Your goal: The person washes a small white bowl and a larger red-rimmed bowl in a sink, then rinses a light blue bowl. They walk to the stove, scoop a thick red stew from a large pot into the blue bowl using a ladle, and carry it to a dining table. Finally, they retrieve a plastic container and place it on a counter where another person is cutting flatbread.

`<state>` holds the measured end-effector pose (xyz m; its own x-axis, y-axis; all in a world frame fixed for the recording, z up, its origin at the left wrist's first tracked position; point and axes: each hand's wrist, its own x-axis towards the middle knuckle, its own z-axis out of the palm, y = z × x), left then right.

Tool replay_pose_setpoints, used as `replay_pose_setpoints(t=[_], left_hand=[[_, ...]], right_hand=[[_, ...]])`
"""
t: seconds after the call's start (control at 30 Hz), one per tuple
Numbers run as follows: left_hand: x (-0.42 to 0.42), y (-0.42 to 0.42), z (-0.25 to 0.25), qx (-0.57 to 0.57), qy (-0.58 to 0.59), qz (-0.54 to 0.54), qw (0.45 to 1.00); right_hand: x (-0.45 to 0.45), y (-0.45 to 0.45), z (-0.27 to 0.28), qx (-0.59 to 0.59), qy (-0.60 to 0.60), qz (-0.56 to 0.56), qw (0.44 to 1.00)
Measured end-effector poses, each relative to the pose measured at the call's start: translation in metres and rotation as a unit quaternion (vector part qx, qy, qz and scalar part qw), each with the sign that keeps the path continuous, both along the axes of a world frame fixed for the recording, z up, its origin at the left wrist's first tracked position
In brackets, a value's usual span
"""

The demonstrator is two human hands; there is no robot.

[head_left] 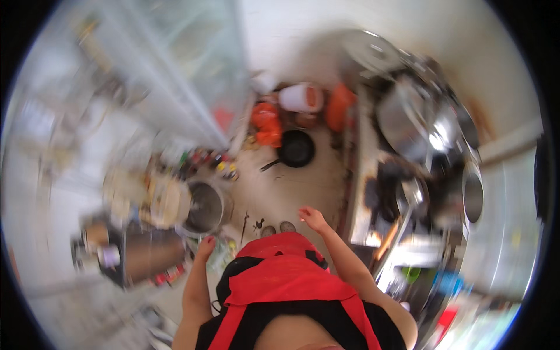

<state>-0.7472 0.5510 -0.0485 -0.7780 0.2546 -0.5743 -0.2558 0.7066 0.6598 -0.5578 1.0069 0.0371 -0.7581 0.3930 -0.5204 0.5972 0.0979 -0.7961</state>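
Note:
My left hand [208, 246] hangs low at my left side, near a large metal pot [222, 214] that stands on the floor. It is small and blurred, and its fingers cannot be made out; I see nothing held. My right hand [311, 218] is raised in front of me above the floor, with loosely curled fingers partly apart and nothing in it. Ahead on the floor lies a black frying pan [296, 148], its handle pointing toward the lower left. An orange plastic bag [267, 124] rests beside the pan. I wear a red apron [288, 280].
Along the right runs a sooty cooking counter [361, 192] with a big metal stockpot [402, 118], a round lid [372, 50] and a wok [413, 194]. A white bucket [299, 97] lies by the far wall. Several bottles [205, 162] stand at left, beside a glass-panelled door [192, 65].

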Motion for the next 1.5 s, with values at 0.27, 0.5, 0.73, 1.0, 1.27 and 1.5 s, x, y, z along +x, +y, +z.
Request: replay_pose_setpoints(t=[0.27, 0.5, 0.73, 1.0, 1.27, 1.5], left_hand=[[0.257, -0.124, 0.083, -0.263, -0.077, 0.138, 0.952], [0.408, -0.137, 0.067, -0.141, -0.256, 0.267, 0.918], [0.27, -0.2, 0.001, -0.065, -0.201, -0.054, 0.976], [0.05, -0.086, -0.031, -0.065, -0.038, -0.468, 0.881], [0.207, 0.202, 0.03, 0.015, 0.005, -0.689, 0.725], [0.476, 0.347, 0.18, 0.15, 0.02, -0.808, 0.569]], right_hand=[[0.017, 0.044, -0.138, 0.324, -0.24, 0.656, 0.638], [-0.009, -0.003, -0.101, 0.22, -0.124, 0.239, 0.938], [0.089, -0.117, -0.005, 0.145, 0.004, 0.117, 0.982], [0.374, -0.197, 0.052, 0.164, -0.15, -0.332, 0.917], [0.57, -0.235, 0.054, 0.038, 0.038, -0.795, 0.604], [0.685, -0.178, 0.002, -0.108, 0.047, -0.912, 0.393]])
